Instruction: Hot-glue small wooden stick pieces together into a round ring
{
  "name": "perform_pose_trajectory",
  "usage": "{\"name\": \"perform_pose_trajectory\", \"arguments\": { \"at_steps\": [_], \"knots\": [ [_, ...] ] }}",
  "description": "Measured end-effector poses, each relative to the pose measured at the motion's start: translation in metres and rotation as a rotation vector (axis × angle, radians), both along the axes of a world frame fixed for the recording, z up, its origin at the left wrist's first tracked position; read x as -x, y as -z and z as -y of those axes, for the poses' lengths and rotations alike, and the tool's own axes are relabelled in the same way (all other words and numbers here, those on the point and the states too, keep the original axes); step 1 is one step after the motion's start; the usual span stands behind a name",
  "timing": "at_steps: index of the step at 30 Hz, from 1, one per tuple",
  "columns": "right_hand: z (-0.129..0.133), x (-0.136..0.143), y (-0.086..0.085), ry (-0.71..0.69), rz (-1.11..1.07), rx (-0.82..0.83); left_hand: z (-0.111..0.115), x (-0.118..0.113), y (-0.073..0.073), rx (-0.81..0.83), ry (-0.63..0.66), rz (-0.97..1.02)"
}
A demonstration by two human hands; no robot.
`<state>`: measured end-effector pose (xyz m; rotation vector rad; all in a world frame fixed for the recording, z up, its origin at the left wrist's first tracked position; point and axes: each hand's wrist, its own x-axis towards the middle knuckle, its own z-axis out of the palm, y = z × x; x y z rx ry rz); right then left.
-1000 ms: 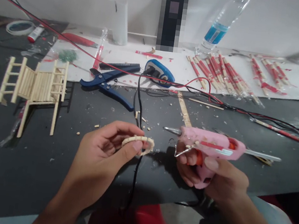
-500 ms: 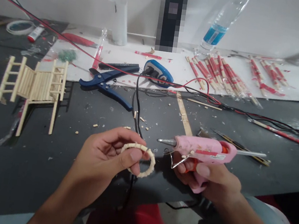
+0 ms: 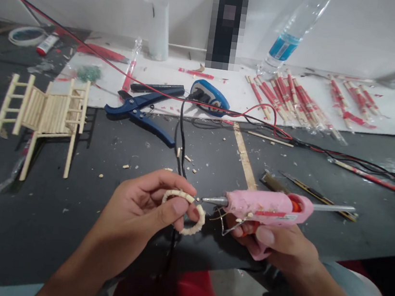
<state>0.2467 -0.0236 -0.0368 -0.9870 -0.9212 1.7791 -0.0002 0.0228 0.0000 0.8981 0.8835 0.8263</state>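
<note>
My left hand (image 3: 155,205) pinches a small ring of short wooden pieces (image 3: 197,223) between thumb and fingers. A gap shows at the ring's upper right. My right hand (image 3: 272,240) is wrapped round the handle of a pink hot glue gun (image 3: 266,208), with fingers at its orange trigger. The gun's metal nozzle points left and is close to the gap; a tiny pale bit (image 3: 198,199) shows by its tip. From the gun's back sticks a pale glue stick (image 3: 335,209).
A small wooden chair (image 3: 49,109) stands at the left. Behind the hands lie blue cutters (image 3: 139,116), a blue device (image 3: 209,98) and cables. Red-wrapped sticks (image 3: 298,98) and a water bottle (image 3: 284,43) are at the back right. A craft knife (image 3: 322,197) lies beyond the gun.
The ring looked closed before; now it has a gap at the upper right. The glue gun has shifted slightly down and left, its nozzle nearer the ring.
</note>
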Motion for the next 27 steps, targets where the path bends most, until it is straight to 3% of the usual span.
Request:
{"name": "perform_pose_trajectory", "arguments": {
  "at_steps": [10, 18, 27],
  "knots": [
    [0.004, -0.006, 0.010, -0.011, 0.071, 0.034, 0.002, -0.004, -0.003, 0.049, -0.031, 0.033],
    [0.001, 0.001, 0.005, -0.016, 0.094, 0.029, 0.007, -0.010, -0.008, 0.132, -0.100, 0.089],
    [0.000, 0.003, 0.003, -0.006, 0.121, 0.038, 0.002, -0.003, 0.000, 0.066, 0.020, 0.057]
  ]
}}
